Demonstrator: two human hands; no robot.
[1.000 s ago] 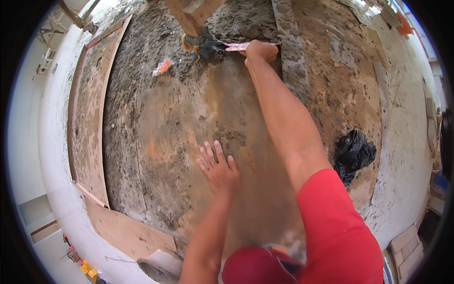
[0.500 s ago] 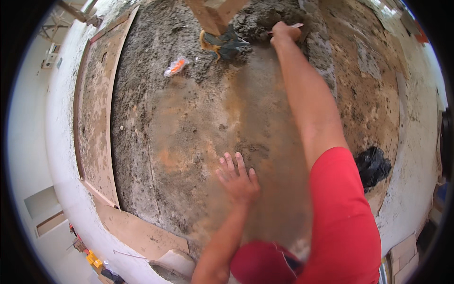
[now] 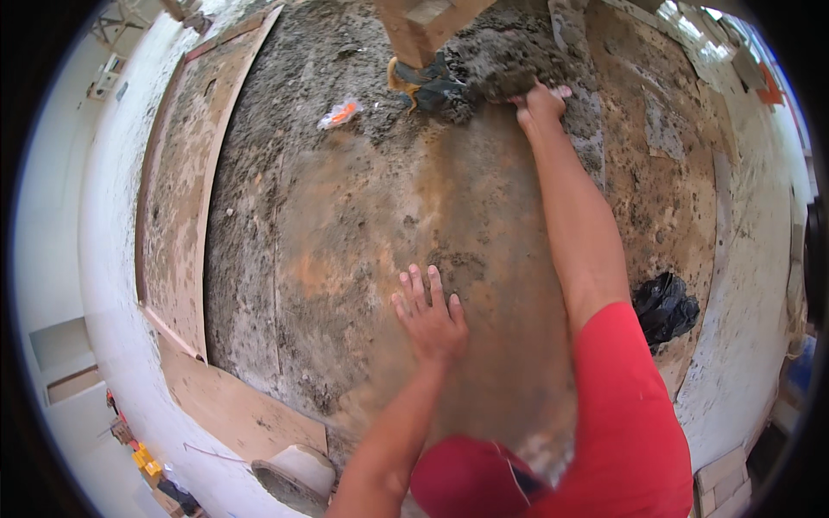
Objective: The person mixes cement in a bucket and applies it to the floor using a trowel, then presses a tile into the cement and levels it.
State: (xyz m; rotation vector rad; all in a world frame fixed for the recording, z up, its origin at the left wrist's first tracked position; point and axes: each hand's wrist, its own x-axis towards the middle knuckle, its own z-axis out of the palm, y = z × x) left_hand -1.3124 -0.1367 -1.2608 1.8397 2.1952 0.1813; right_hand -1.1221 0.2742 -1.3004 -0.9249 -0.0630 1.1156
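My left hand (image 3: 433, 326) lies flat with its fingers spread on a damp, brown-grey smoothed surface (image 3: 363, 233). Farther off, my right arm is stretched out. My right hand (image 3: 543, 105) is closed at the near edge of a heap of rough grey mortar (image 3: 509, 79). What it grips is mostly hidden by the hand and the mortar, and I cannot make out its kind. To the left of that hand, a wooden post (image 3: 416, 39) stands with dark and yellowish cloth or plastic (image 3: 427, 84) wrapped around its foot.
A small clear wrapper with orange in it (image 3: 339, 114) lies left of the post. Mortar-spotted boards flank the work area, one at left (image 3: 177, 190) and one at right (image 3: 661, 198). A crumpled black plastic bag (image 3: 665, 308) rests on the right board. A dark red cap (image 3: 471, 479) shows at the bottom.
My right hand has come nearer to me, and grey mortar now lies heaped just beyond it. My left hand stays flat in about the same place. The whole view has shifted slightly.
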